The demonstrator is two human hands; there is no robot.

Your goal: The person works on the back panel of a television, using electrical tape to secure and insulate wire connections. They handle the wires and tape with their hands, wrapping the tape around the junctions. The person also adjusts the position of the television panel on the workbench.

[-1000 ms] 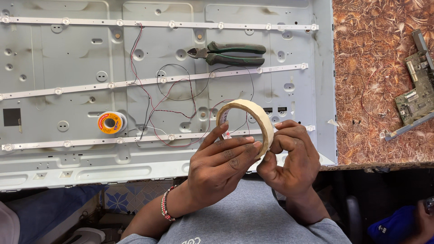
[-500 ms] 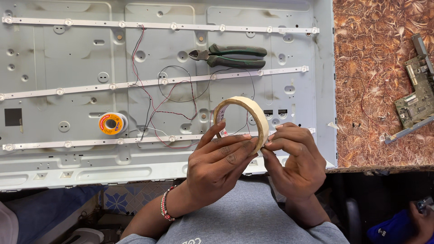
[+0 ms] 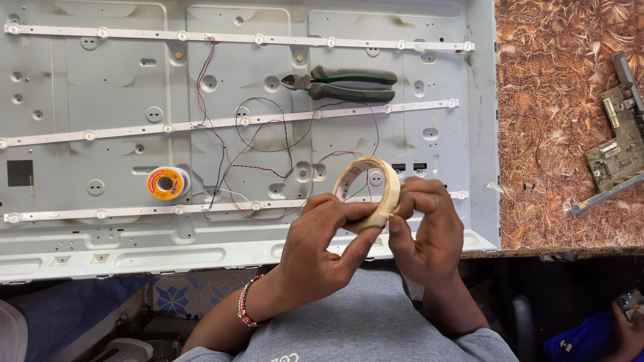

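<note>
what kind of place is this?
Likely an electronics repair bench. An opened grey metal display back panel with light strips lies on it, plus green-handled cutters, a solder spool and a circuit board. Both hands hold a roll of tape.

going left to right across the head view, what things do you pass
solder spool → left hand → roll of masking tape → right hand → circuit board on the brown patterned table
</note>
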